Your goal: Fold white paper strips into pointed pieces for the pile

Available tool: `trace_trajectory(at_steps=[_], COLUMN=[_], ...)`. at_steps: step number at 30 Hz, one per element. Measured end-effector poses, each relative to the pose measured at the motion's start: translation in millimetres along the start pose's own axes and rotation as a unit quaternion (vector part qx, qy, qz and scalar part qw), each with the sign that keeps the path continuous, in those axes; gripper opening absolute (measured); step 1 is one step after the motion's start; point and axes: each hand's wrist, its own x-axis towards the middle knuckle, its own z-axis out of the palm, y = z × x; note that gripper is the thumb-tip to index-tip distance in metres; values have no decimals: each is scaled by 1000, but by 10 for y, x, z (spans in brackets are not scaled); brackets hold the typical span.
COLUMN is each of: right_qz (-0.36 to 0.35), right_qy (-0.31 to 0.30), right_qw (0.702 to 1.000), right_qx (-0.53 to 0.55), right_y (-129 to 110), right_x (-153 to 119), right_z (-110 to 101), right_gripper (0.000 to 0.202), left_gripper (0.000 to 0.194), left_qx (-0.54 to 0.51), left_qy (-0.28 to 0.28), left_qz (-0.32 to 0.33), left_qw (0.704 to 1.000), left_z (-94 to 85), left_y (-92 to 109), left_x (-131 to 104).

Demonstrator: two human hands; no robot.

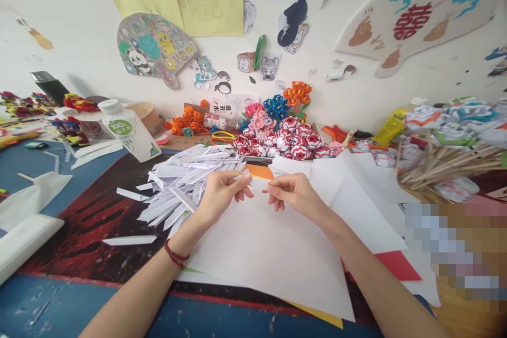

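Note:
My left hand (227,193) is closed in a pinch, with a small sliver of white paper showing at its fingertips. Across a narrow gap, my right hand (295,194) pinches thumb against forefinger; whatever may be between them is too small to make out. Both hands hover over large white paper sheets (273,253). Close to the left hand lies a loose heap of folded white paper strips (174,185), with one stray strip (130,241) lying nearer to me.
Red-and-white striped paper flowers (293,140) crowd the back, beside orange pipe-cleaner flowers (188,120). A white bottle (129,132) stands tilted at left. Thin wooden sticks (447,163) and a yellow tool (390,128) lie at right. Red paper (398,265) shows beneath my right forearm.

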Motion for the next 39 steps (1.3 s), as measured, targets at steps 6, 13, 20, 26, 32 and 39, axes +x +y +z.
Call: trace_trajectory(at_steps=[6, 13, 20, 26, 32, 39], right_qz=[0, -17, -4, -8, -42, -24], right_qy=[-8, -27, -18, 76, 287, 221], right_qw=[1000, 998, 998, 983, 844, 786], right_qx=[-28, -58, -59, -164, -451, -577], right_y=[4, 69, 71, 65, 157, 254], right_x=[-9, -13, 6, 20, 47, 42], right_z=[11, 122, 94, -178, -433, -418], right_gripper=[31, 22, 21, 17, 15, 20], left_gripper=[27, 20, 25, 26, 27, 44], left_qx=[131, 223, 202, 179, 368, 488], left_qy=[-53, -70, -75, -2, 356, 336], left_qz=[49, 71, 59, 50, 184, 197], left_qw=[989, 970, 975, 983, 839, 781], left_z=[-12, 35, 30, -51, -378, -377], left_y=[53, 107, 21, 12, 153, 102], left_x=[-12, -76, -64, -37, -26, 25])
